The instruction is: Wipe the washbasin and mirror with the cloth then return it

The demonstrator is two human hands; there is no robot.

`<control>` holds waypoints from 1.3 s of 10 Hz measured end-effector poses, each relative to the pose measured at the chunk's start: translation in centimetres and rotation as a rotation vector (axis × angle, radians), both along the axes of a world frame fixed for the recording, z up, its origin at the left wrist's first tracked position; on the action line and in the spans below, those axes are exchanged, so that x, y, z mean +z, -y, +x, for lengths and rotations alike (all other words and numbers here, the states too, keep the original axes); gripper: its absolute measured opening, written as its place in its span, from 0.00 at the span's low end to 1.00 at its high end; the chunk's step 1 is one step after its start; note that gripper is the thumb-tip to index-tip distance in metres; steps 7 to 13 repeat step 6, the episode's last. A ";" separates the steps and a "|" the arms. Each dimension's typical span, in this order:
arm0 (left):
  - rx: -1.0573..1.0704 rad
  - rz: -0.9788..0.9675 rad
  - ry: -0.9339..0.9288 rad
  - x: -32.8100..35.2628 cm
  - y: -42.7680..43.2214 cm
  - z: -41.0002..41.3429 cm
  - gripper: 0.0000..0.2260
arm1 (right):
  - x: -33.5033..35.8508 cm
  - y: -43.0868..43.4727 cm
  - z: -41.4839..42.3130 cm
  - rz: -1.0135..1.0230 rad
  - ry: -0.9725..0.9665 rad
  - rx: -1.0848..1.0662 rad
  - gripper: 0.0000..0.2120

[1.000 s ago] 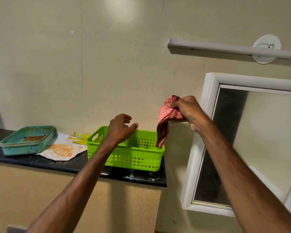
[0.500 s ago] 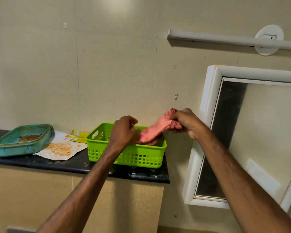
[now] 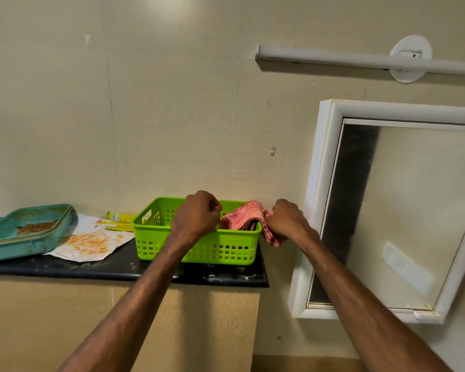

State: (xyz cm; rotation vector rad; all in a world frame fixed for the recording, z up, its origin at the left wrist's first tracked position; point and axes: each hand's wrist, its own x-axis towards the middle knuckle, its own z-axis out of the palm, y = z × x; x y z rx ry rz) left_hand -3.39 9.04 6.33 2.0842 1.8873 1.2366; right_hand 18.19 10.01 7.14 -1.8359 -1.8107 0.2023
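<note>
A pink-red cloth (image 3: 242, 217) is stretched across the right end of a lime green slotted basket (image 3: 156, 244) on a black counter. My left hand (image 3: 198, 217) grips one end of the cloth over the basket's middle. My right hand (image 3: 286, 218) grips the other end, which hangs down just outside the basket's right rim. The white-framed mirror (image 3: 403, 210) hangs on the wall to the right of my hands. The washbasin is out of view.
A teal tray (image 3: 24, 233) with brown residue sits at the counter's left, beside a stained sheet of paper (image 3: 89, 244) and a yellow packet (image 3: 118, 219). The black counter (image 3: 91, 269) ends just right of the basket. A white tube light (image 3: 360, 61) runs above the mirror.
My right hand brought the cloth down from chest height to the basket. My left hand closed on its free end, and both hands lowered it onto the basket's right rim.
</note>
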 end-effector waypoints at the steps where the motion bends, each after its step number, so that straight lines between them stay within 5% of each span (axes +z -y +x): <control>1: 0.012 0.006 -0.014 0.1 0.1 0.0 0.10 | -0.4 -0.2 0.1 -0.030 -0.059 0.008 0.15; 3: 0.017 0.059 0.008 0.1 0.5 0.1 0.10 | -1.0 0.8 0.7 -0.022 -0.179 0.016 0.24; 6: -0.086 0.463 0.089 -0.8 2.6 1.7 0.10 | -3.0 5.7 2.1 0.281 -0.274 0.054 0.14; 13: -0.086 0.463 0.089 -0.8 2.6 1.7 0.10 | -3.0 5.7 2.1 0.281 -0.274 0.054 0.14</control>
